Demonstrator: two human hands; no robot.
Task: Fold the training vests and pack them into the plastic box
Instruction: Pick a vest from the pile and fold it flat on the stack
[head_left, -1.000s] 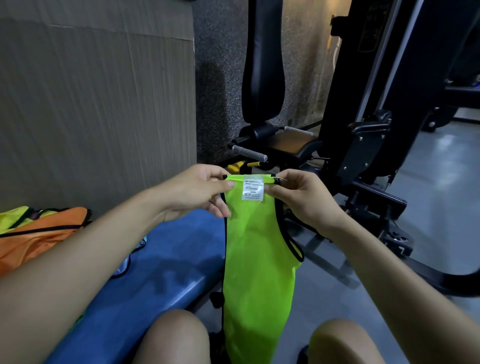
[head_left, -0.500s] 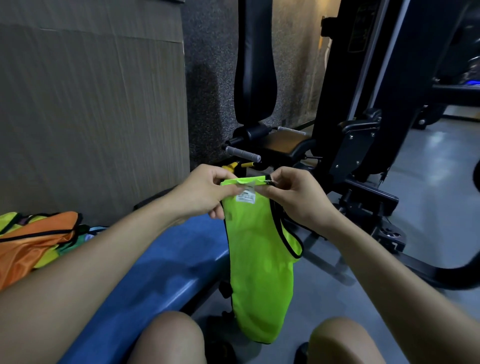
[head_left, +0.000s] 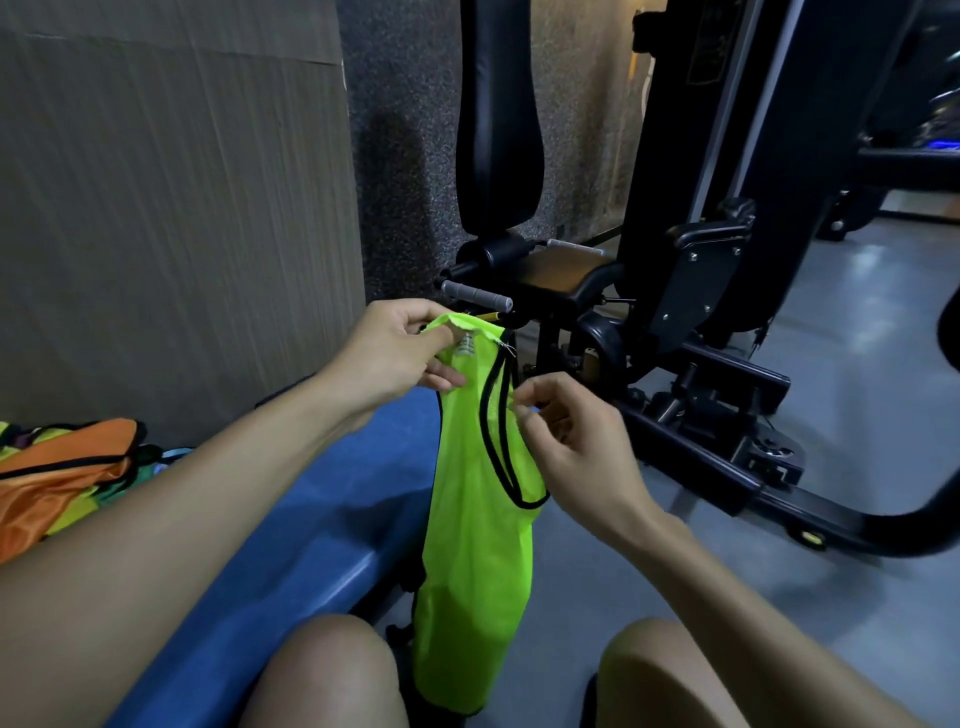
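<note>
A neon green training vest (head_left: 478, 545) with black trim hangs folded lengthwise in front of my knees, with a white label near its top. My left hand (head_left: 395, 353) grips the vest's top strap and holds it up. Lower down, my right hand (head_left: 566, 436) has curled fingers, and its fingertips pinch the vest's right edge beside the black-trimmed armhole. A pile of orange and yellow vests (head_left: 67, 467) lies on the bench at the far left. No plastic box is in view.
I sit on a blue padded bench (head_left: 311, 509) along a grey wall (head_left: 171, 208). A black gym machine (head_left: 696, 291) with a seat pad and steel frame stands right behind the vest. Grey floor (head_left: 857, 364) spreads to the right.
My right hand has let go of the vest's top strap and dropped to its right edge. My left hand alone now holds the top, which has slumped a little.
</note>
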